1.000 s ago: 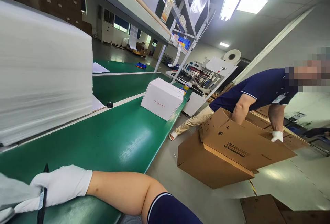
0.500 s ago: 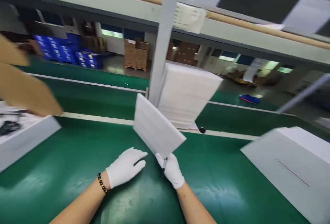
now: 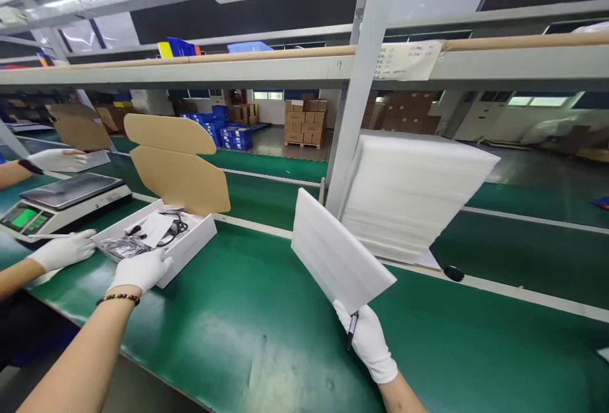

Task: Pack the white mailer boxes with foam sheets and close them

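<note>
My gloved left hand [image 3: 141, 271] is at the near side of an open white cardboard box [image 3: 188, 251], its fingers closed over the wall. Inside the box lie a black cable [image 3: 179, 228], a white paper [image 3: 156, 229] and a clear plastic bag [image 3: 124, 247]. The box's brown lid [image 3: 183, 178] stands raised at the back. In my gloved right hand [image 3: 368, 340] a white foam sheet [image 3: 337, 254] is pinched by its lower corner and tilted above the green table. A dark pen [image 3: 352, 330] is also held in that hand.
A stack of white foam sheets [image 3: 413, 191] leans against a grey post [image 3: 364, 64]. Left of the box is a weighing scale [image 3: 71, 200]. A co-worker's gloved hands [image 3: 66, 251] are at the far left. A black round object [image 3: 453, 273] sits on the table's back rail.
The view has swung left, bringing the whole box and the scale into sight. My left hand has gone from the bare table to the box. My right hand keeps the foam sheet and pen.
</note>
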### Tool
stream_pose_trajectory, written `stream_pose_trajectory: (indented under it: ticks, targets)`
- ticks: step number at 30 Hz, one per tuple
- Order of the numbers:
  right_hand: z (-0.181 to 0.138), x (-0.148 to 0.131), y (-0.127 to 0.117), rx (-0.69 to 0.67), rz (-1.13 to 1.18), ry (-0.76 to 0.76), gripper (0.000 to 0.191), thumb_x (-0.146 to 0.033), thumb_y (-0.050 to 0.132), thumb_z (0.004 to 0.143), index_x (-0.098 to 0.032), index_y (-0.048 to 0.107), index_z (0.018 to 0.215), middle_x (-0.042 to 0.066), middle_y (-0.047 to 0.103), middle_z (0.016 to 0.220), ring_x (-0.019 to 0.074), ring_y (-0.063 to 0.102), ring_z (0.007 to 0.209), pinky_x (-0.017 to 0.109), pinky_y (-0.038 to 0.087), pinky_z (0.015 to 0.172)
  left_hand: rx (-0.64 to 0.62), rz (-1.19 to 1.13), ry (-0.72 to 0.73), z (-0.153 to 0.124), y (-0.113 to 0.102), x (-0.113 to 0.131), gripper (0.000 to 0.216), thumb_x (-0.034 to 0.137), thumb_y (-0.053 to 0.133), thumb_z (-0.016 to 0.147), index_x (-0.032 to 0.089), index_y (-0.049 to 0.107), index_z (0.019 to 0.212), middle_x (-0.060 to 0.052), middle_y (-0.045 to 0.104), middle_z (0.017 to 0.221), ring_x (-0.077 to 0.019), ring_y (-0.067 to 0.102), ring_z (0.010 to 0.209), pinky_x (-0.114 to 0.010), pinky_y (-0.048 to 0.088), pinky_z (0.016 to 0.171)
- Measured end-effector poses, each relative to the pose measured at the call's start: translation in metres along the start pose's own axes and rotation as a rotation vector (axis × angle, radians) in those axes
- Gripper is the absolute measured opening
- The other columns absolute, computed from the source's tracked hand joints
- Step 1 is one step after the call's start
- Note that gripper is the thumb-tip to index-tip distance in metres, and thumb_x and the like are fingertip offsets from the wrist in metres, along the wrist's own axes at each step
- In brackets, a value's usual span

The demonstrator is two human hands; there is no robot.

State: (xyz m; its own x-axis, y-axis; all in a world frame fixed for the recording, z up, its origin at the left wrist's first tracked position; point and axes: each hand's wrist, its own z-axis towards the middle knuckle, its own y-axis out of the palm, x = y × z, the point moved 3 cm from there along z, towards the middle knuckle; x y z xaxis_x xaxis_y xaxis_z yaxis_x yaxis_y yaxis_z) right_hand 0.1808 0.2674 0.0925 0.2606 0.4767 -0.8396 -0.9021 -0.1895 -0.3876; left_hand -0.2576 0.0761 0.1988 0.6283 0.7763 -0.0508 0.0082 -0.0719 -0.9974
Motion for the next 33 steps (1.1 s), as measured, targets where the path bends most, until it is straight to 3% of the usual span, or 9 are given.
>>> stream_pose_trajectory:
  ticks: [6, 12, 14, 18, 20, 23, 25, 30, 33]
  targets:
    - [-0.002, -0.012, -0.001, 0.049, 0.02, -0.078, 0.046, -0.062, 0.06, 0.081, -0.017, 0.073, 0.08, 0.016, 0.077, 0.078, 0.0338, 0.075, 0.073, 0.043, 0.064, 0.069, 0.078, -0.037, 0.144, -0.019, 0.016, 0.03, 0.045, 0.037, 0.029, 0.096, 0.016, 0.068, 0.103, -0.014, 0.075, 0.108, -0.0273, 0.068, 0.103, -0.033, 0.05, 0.085]
    - [-0.02, -0.038, -0.002, 0.209, -0.022, -0.298, 0.025, -0.04, 0.057, 0.087, -0.021, 0.065, 0.074, 0.018, 0.076, 0.098, 0.0322, 0.075, 0.087, 0.045, 0.062, 0.077, 0.085, -0.103, 0.344, -0.106, 0.042, 0.115, 0.048, 0.034, 0.026, 0.099, 0.015, 0.07, 0.098, -0.015, 0.075, 0.099, -0.0275, 0.069, 0.096, -0.036, 0.052, 0.085]
    - [-0.033, -0.056, -0.011, 0.283, -0.073, -0.419, 0.015, -0.028, 0.057, 0.085, -0.023, 0.059, 0.071, 0.018, 0.074, 0.111, 0.0318, 0.073, 0.097, 0.046, 0.061, 0.08, 0.067, -0.166, 0.498, -0.144, 0.047, 0.144, 0.042, 0.032, 0.032, 0.097, 0.018, 0.07, 0.111, -0.012, 0.074, 0.107, -0.025, 0.069, 0.099, -0.034, 0.052, 0.09]
    - [-0.057, -0.1, -0.045, 0.325, -0.289, -0.643, 0.018, -0.009, 0.058, 0.079, -0.025, 0.06, 0.086, 0.015, 0.073, 0.118, 0.0265, 0.073, 0.092, 0.042, 0.061, 0.075, -0.005, -0.463, 1.103, -0.199, 0.029, 0.168, 0.035, 0.031, 0.051, 0.091, 0.027, 0.069, 0.121, -0.005, 0.072, 0.12, -0.0214, 0.068, 0.108, -0.03, 0.054, 0.097]
    - [-0.065, -0.119, -0.063, 0.299, -0.404, -0.689, 0.028, -0.006, 0.057, 0.08, -0.025, 0.06, 0.1, 0.015, 0.072, 0.119, 0.0263, 0.073, 0.094, 0.04, 0.061, 0.076, -0.012, -0.624, 1.103, -0.191, 0.009, 0.156, 0.034, 0.038, 0.045, 0.095, 0.028, 0.073, 0.111, -0.002, 0.075, 0.115, -0.0201, 0.069, 0.105, -0.028, 0.054, 0.098]
    - [-0.067, -0.136, -0.078, 0.187, -0.593, -0.716, 0.043, -0.005, 0.05, 0.08, -0.023, 0.058, 0.118, 0.015, 0.072, 0.115, 0.0262, 0.071, 0.095, 0.039, 0.06, 0.075, 0.103, -0.827, 0.681, -0.144, -0.019, 0.128, 0.054, 0.055, 0.034, 0.095, 0.022, 0.075, 0.105, -0.005, 0.075, 0.115, -0.0242, 0.069, 0.108, -0.033, 0.055, 0.099]
    - [-0.062, -0.139, -0.076, 0.042, -0.747, -0.719, 0.049, -0.002, 0.046, 0.076, -0.017, 0.061, 0.12, 0.016, 0.072, 0.106, 0.0258, 0.068, 0.088, 0.038, 0.059, 0.073, 0.148, -0.878, 0.512, -0.119, -0.029, 0.121, 0.068, 0.065, 0.03, 0.092, 0.019, 0.068, 0.125, -0.007, 0.065, 0.136, -0.028, 0.059, 0.127, -0.04, 0.049, 0.109]
    - [-0.035, -0.133, -0.057, -0.554, -0.909, -0.593, 0.053, -0.004, 0.062, 0.062, -0.011, 0.065, 0.115, 0.016, 0.066, 0.102, 0.0285, 0.062, 0.092, 0.041, 0.055, 0.079, -0.106, -0.45, 0.785, -0.129, -0.008, 0.163, 0.076, 0.068, 0.036, 0.091, 0.023, 0.042, 0.152, -0.009, 0.027, 0.163, -0.0384, 0.021, 0.151, -0.061, 0.033, 0.116]
    - [-0.013, -0.12, -0.055, -0.654, -0.707, -0.376, 0.073, -0.024, 0.084, 0.056, -0.013, 0.06, 0.124, 0.014, 0.06, 0.11, 0.0334, 0.056, 0.111, 0.047, 0.051, 0.095, -0.168, -0.213, 0.848, -0.145, 0.019, 0.19, 0.077, 0.068, 0.052, 0.085, 0.027, 0.046, 0.15, -0.014, 0.028, 0.162, -0.0461, 0.018, 0.15, -0.071, 0.035, 0.109]
